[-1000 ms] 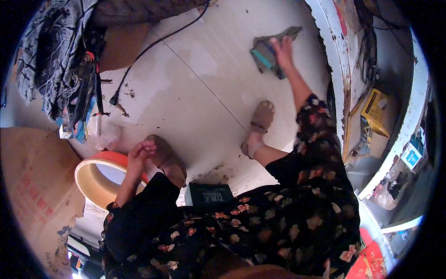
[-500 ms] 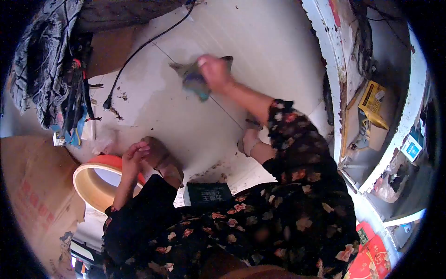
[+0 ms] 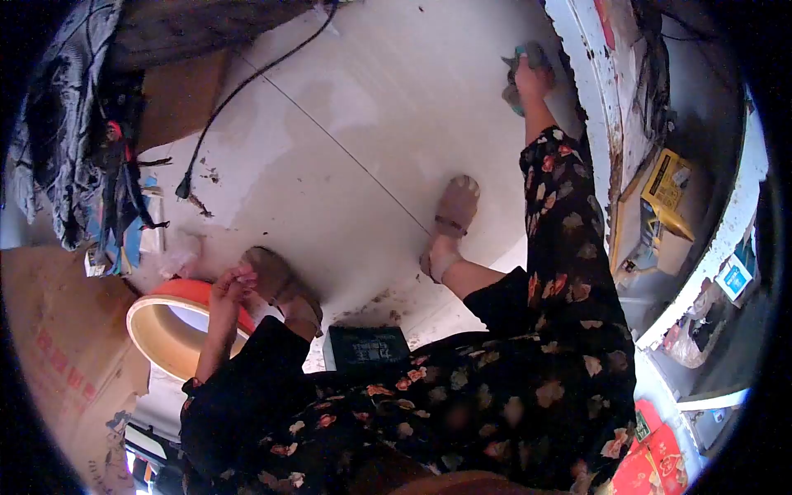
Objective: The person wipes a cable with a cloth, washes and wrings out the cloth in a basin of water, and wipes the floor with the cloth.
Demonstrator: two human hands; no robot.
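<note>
My right hand (image 3: 534, 81) grips a grey-green rag (image 3: 512, 98) against the pale floor, close to the rusty-edged panel on the right. The rag is bunched, and teal patches show on it. Far to the lower left, my left hand (image 3: 232, 289) hovers beside my sandalled foot, its fingers curled in and nothing visible in them. Just behind that hand stands a wide ring (image 3: 148, 326), orange outside and tan inside, partly covered by my forearm.
A black cable (image 3: 206, 139) with a plug lies across the floor. A dark green box (image 3: 367, 345) sits between my feet. Cardboard (image 3: 62, 355) and dark clothing (image 3: 66, 140) line the left; a shelf with a yellow box (image 3: 667, 180) is on the right.
My right hand has carried the rag from the middle of the floor to the upper right. The left hand has shifted slightly down and left, its fingers more curled.
</note>
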